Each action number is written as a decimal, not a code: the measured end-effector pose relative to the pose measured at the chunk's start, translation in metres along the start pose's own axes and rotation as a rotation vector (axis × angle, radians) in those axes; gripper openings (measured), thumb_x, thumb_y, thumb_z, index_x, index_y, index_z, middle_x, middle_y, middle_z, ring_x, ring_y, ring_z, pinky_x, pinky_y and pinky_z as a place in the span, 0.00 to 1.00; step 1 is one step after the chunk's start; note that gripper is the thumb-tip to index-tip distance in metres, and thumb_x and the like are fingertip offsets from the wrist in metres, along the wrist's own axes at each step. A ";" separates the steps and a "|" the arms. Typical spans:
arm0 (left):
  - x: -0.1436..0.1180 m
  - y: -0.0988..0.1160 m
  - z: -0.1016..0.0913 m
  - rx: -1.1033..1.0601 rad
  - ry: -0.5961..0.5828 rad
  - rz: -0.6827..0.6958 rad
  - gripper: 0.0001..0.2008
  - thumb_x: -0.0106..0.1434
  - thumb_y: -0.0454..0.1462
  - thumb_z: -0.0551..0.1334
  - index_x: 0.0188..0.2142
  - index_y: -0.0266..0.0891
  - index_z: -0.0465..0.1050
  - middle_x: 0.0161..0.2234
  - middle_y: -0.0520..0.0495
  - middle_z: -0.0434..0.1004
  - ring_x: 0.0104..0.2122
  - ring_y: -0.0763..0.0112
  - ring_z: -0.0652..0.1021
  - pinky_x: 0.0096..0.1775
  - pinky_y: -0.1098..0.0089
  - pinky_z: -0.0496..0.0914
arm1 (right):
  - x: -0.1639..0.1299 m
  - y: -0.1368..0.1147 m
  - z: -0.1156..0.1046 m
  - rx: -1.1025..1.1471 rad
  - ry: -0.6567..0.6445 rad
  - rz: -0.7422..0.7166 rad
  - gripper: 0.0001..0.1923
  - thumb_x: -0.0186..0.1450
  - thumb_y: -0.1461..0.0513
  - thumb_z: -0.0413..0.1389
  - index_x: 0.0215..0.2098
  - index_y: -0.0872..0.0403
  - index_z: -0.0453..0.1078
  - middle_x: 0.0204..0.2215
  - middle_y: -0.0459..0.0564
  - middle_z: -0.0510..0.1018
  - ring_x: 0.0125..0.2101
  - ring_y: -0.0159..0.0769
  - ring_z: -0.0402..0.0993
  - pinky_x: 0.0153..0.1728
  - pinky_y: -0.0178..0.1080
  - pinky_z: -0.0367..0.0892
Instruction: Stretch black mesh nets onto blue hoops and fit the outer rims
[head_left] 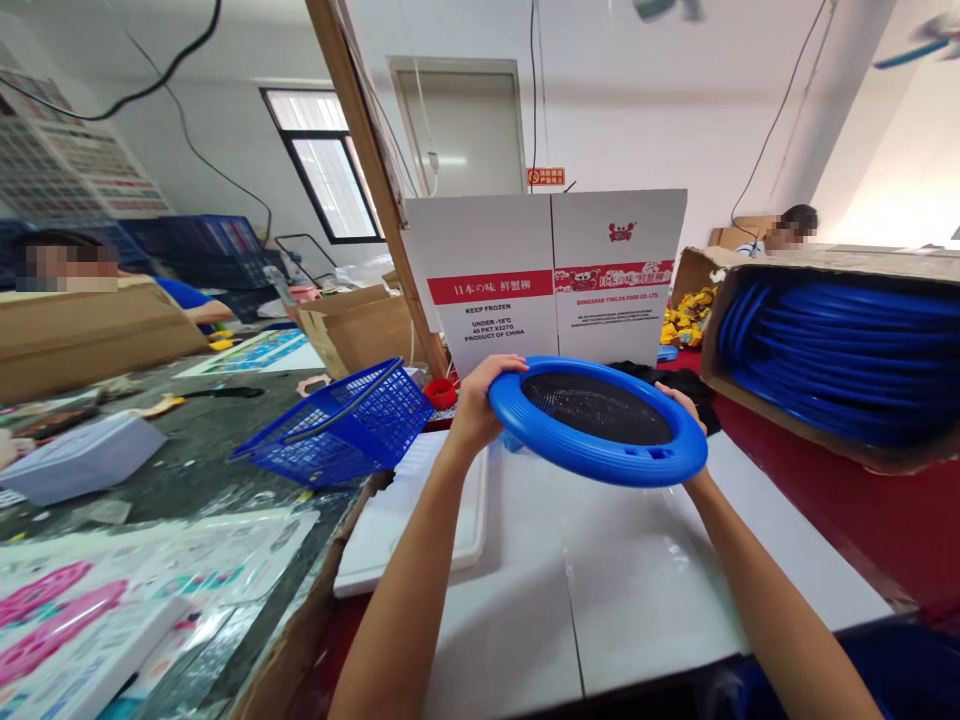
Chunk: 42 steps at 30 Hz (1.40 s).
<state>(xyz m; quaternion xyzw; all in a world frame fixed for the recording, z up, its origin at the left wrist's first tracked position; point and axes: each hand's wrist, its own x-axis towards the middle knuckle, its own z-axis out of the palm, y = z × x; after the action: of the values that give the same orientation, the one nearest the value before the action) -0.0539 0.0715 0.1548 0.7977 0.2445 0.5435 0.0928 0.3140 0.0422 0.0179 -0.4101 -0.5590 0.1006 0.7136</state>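
Between my two hands I hold a blue plastic ring with black mesh across its middle, raised above the white work surface and tilted. My left hand grips its left rim, thumb side on top. On the far right rim, my right hand is closed round the edge, with most of its fingers hidden behind the ring. Two small slots show in the rim's near right side. Behind the ring lies some black mesh material, partly covered by it.
A printed white carton stands upright behind. On the right, an open box holds many stacked blue rings, near yellow pieces. A blue basket and white foam tray are at left. Two other people sit farther back.
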 end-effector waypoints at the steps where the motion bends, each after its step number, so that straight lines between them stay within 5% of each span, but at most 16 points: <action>1: -0.001 -0.003 -0.002 0.003 -0.013 -0.024 0.13 0.64 0.32 0.67 0.49 0.41 0.81 0.53 0.40 0.84 0.57 0.53 0.82 0.63 0.53 0.73 | -0.001 0.001 0.000 -0.024 -0.015 -0.003 0.26 0.71 0.49 0.63 0.64 0.46 0.77 0.63 0.53 0.81 0.66 0.56 0.73 0.70 0.62 0.67; 8: -0.005 -0.019 -0.018 0.044 -0.087 -0.303 0.21 0.57 0.35 0.68 0.52 0.39 0.80 0.48 0.43 0.87 0.49 0.53 0.85 0.52 0.57 0.77 | -0.009 0.016 0.005 -0.240 -0.155 -0.053 0.24 0.71 0.53 0.63 0.64 0.45 0.76 0.61 0.54 0.81 0.61 0.55 0.79 0.67 0.60 0.70; 12: -0.007 -0.022 -0.025 0.056 -0.135 -0.347 0.23 0.56 0.40 0.73 0.52 0.40 0.80 0.47 0.43 0.87 0.47 0.51 0.85 0.51 0.56 0.77 | -0.010 0.027 0.007 -0.302 -0.207 0.010 0.24 0.69 0.48 0.66 0.58 0.48 0.79 0.54 0.56 0.85 0.56 0.58 0.81 0.61 0.62 0.74; 18: -0.004 0.000 -0.026 0.086 -0.197 -0.264 0.38 0.59 0.39 0.75 0.68 0.44 0.70 0.51 0.42 0.85 0.46 0.56 0.85 0.51 0.58 0.79 | -0.005 0.023 0.005 -0.373 -0.251 -0.009 0.22 0.68 0.45 0.67 0.51 0.51 0.80 0.44 0.56 0.86 0.46 0.56 0.83 0.52 0.60 0.78; 22: 0.001 0.034 -0.023 0.219 -0.147 -0.036 0.29 0.64 0.33 0.71 0.65 0.46 0.74 0.53 0.43 0.85 0.50 0.57 0.85 0.55 0.57 0.77 | -0.004 0.001 0.006 -0.485 -0.214 -0.246 0.22 0.71 0.50 0.66 0.59 0.50 0.76 0.47 0.57 0.85 0.48 0.55 0.81 0.52 0.59 0.78; 26: 0.001 0.065 -0.022 0.439 -0.147 0.158 0.21 0.67 0.30 0.68 0.58 0.45 0.79 0.52 0.45 0.86 0.51 0.56 0.84 0.57 0.55 0.74 | -0.005 -0.031 0.008 -0.536 -0.029 -0.529 0.33 0.73 0.59 0.65 0.73 0.47 0.64 0.57 0.59 0.83 0.56 0.55 0.79 0.59 0.60 0.75; 32: -0.002 0.083 -0.009 0.425 -0.351 0.135 0.22 0.69 0.33 0.70 0.61 0.45 0.75 0.55 0.45 0.86 0.50 0.55 0.84 0.54 0.56 0.75 | -0.011 -0.063 0.007 -0.573 0.051 -0.760 0.38 0.71 0.64 0.65 0.75 0.40 0.60 0.66 0.56 0.79 0.61 0.56 0.77 0.59 0.62 0.75; 36: -0.001 0.085 -0.001 0.388 -0.441 0.046 0.20 0.69 0.38 0.72 0.58 0.44 0.75 0.54 0.45 0.85 0.48 0.55 0.83 0.54 0.55 0.75 | -0.011 -0.070 0.009 -0.509 0.045 -0.777 0.37 0.70 0.63 0.65 0.74 0.40 0.60 0.66 0.57 0.78 0.60 0.56 0.78 0.57 0.63 0.76; 42: 0.001 0.097 0.000 0.238 -0.573 -0.003 0.27 0.69 0.55 0.71 0.60 0.47 0.76 0.56 0.45 0.85 0.50 0.54 0.85 0.51 0.59 0.77 | -0.010 -0.083 0.007 -0.271 -0.085 -0.555 0.30 0.73 0.55 0.61 0.72 0.47 0.66 0.57 0.60 0.82 0.56 0.57 0.81 0.57 0.65 0.77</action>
<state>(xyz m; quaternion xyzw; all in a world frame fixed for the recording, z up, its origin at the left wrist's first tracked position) -0.0261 -0.0119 0.1956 0.9233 0.2716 0.2639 0.0646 0.2778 -0.0139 0.0692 -0.3285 -0.6873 -0.1566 0.6287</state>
